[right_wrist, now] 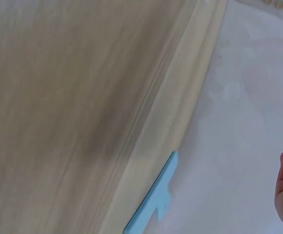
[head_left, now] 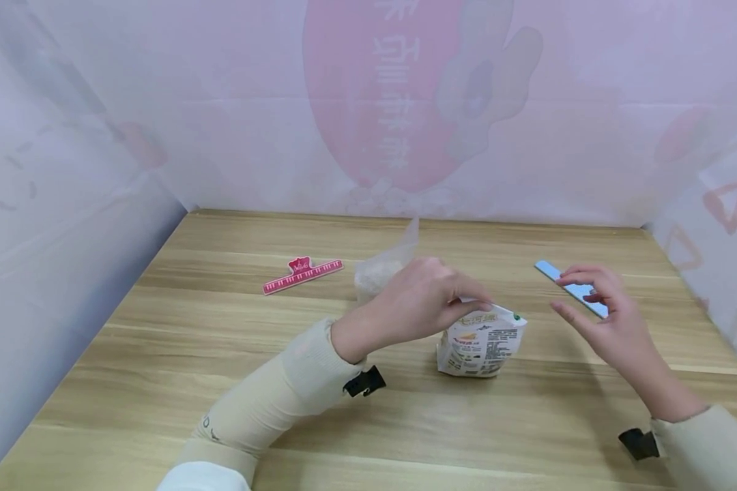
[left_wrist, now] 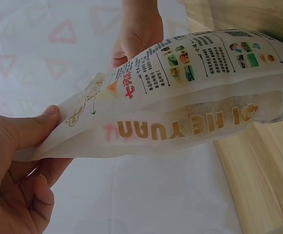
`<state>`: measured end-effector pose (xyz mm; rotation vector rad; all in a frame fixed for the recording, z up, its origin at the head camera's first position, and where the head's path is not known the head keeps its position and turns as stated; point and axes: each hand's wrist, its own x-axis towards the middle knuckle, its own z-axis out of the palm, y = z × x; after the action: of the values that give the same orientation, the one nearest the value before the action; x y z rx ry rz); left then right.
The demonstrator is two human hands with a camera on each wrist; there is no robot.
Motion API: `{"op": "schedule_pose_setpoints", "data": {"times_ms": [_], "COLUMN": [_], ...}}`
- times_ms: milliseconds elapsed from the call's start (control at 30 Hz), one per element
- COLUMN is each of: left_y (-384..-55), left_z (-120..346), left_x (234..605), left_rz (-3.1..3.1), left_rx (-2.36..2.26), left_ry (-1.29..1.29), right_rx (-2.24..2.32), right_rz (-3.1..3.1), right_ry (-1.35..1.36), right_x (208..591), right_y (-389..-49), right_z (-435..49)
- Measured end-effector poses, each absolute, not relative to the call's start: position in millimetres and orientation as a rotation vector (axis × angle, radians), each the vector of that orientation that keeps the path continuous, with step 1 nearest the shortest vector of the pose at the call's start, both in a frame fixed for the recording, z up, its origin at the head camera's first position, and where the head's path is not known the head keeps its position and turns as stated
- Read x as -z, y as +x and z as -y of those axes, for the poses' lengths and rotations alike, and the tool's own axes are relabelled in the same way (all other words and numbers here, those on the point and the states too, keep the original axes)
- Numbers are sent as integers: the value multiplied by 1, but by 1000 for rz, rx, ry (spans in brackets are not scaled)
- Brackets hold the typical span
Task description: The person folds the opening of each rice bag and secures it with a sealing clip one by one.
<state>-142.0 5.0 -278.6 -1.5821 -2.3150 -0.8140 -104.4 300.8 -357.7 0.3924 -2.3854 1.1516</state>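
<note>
In the head view a white printed packaging bag [head_left: 482, 348] stands upright on the table. My left hand [head_left: 411, 300] pinches its top edge between thumb and fingers. The left wrist view shows the bag [left_wrist: 190, 92] from its side, gold letters on it, with the thumb of my left hand [left_wrist: 14, 165] on its flattened top. To the right of the bag, my right hand [head_left: 617, 327] is raised, thumb and fingers apart, holding nothing. Beyond that hand lies a light blue sealing clip [head_left: 548, 270], partly hidden by the fingers; the right wrist view shows this clip [right_wrist: 153, 197] too.
A pink clip [head_left: 304, 275] with a piano-key pattern lies on the wooden table [head_left: 178, 361] at the left. Behind my left hand stands a translucent bag [head_left: 383, 269], partly covered. Printed pale curtains [head_left: 239, 136] enclose the table's back and sides.
</note>
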Motion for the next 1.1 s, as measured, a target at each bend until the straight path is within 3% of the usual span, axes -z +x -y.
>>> {"op": "schedule_pose_setpoints", "data": {"times_ms": [400, 1100], "left_y": [-140, -138], "left_z": [-8, -4], "left_x": [277, 276], "left_rz": [2323, 2353], "left_rx": [777, 760], "left_ry": [-1589, -1564], "right_rx": [-1182, -844], "right_rz": [2524, 2922], "right_ry": [104, 202], "right_x": [369, 366], "right_y": [-126, -173], "right_z": [-354, -402]}}
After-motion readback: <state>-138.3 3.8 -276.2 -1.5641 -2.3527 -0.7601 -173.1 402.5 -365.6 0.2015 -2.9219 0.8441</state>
